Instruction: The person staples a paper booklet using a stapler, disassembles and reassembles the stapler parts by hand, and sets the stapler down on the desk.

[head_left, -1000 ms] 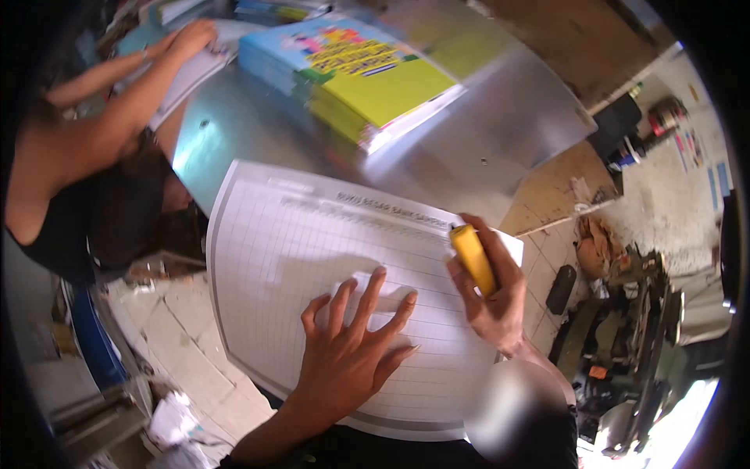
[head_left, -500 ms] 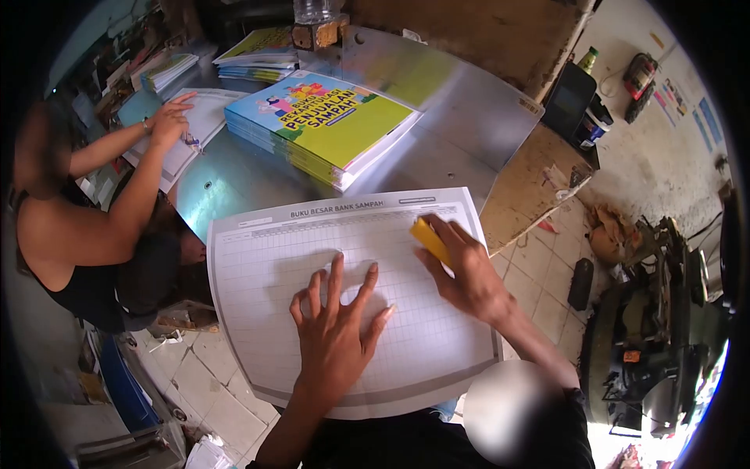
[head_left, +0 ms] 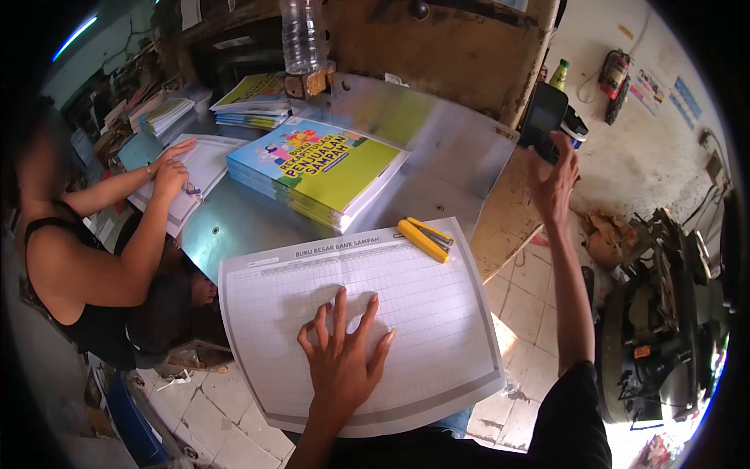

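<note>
Out of the right hand [head_left: 556, 178] and down onto the paper went the yellow stapler [head_left: 422, 239], and up and away to the right swung that hand, well clear of where it had been half a second earlier! It was empty now, fingers parted and loosely curved, hanging in front of a dark, phone-like slab [head_left: 544, 113] and a dark tub [head_left: 576, 127]; whether it touched either, you couldn't tell.

And the stapler? Lying aslant at the upper right corner of the large printed sheet [head_left: 273, 344], just beside the heading "BUKU BESAR BANK SAMPAH", with no hand on it. Over on the other side, the left hand [head_left: 341, 352] held its ground, spread open and palm down across the ruled grid, gripping nothing.

Beyond the sheet's top edge came the metal tabletop [head_left: 445, 187], carrying a thick stack of booklets [head_left: 320, 168], blue and lime covers upward. Behind that sat a smaller booklet pile [head_left: 250, 98], and near it a clear plastic bottle [head_left: 303, 39] stood on a wooden block [head_left: 310, 81]. Off to the left, a co-worker [head_left: 90, 270] in a black sleeveless top had both hands together over papers [head_left: 207, 152] of their own.
</note>
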`<state>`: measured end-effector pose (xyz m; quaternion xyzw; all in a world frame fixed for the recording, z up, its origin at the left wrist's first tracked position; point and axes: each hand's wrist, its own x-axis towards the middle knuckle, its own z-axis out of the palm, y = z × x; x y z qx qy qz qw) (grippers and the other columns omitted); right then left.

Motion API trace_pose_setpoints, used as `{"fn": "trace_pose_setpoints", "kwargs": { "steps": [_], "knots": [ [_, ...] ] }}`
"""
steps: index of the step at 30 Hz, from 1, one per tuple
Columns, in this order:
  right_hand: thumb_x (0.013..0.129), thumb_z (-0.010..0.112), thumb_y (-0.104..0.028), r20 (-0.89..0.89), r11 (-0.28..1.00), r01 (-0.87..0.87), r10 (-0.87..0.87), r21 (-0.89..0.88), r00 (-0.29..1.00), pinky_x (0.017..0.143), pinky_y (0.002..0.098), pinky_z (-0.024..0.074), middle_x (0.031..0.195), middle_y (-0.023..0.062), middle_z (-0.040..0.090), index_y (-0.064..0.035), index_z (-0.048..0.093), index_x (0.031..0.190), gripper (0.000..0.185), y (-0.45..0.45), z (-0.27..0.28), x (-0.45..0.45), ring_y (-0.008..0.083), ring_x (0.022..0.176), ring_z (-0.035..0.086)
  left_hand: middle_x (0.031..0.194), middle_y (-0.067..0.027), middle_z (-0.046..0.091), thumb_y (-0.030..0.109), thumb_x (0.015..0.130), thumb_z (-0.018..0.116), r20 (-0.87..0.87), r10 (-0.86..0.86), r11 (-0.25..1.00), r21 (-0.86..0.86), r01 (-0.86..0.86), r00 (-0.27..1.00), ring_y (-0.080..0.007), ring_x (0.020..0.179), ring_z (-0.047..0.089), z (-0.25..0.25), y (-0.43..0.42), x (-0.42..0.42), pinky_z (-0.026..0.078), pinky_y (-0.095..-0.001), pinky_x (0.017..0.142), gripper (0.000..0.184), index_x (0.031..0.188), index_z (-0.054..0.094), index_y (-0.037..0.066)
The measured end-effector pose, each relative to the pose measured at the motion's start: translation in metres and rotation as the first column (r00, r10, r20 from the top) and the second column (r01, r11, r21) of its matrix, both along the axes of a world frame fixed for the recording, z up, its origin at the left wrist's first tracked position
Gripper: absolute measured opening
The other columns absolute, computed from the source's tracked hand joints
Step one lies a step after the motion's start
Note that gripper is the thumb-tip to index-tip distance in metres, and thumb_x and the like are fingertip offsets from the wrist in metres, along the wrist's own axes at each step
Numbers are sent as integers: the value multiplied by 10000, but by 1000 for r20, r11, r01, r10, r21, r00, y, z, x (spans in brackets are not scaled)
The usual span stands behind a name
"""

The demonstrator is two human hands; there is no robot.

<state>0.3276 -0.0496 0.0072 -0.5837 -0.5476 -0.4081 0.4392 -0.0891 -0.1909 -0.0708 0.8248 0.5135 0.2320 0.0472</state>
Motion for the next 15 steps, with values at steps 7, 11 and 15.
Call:
{"fn": "trace_pose_setpoints", "kwargs": {
  "steps": [7,11,15],
  "knots": [
    [857,677,-109,86,980,30,-13,-198,996,1111,477,258,1447,72,540,-108,150,1571,887,15,16,82,291,1346,420,1546,-182,370,429,944,611,-4,28,999,43,-28,1000,-384,1330,355,-2,0,3,212,-554,1074,524,1407,580,187],
    [869,678,-152,166,976,59,-23,-210,986,1109,486,256,1446,78,544,-108,144,1576,888,25,21,84,310,1350,411,1542,-176,378,432,940,616,9,33,999,15,-33,999,-374,1330,356,3,0,2,212,-548,1073,527,1406,582,188],
    [883,666,-154,139,956,108,-72,-273,988,1106,494,257,1451,79,539,-105,148,1576,866,29,21,83,324,1348,409,1539,-206,378,438,944,611,14,22,1000,4,-22,1000,-397,1330,359,1,0,2,218,-569,1060,531,1406,585,178]
  ]
}}
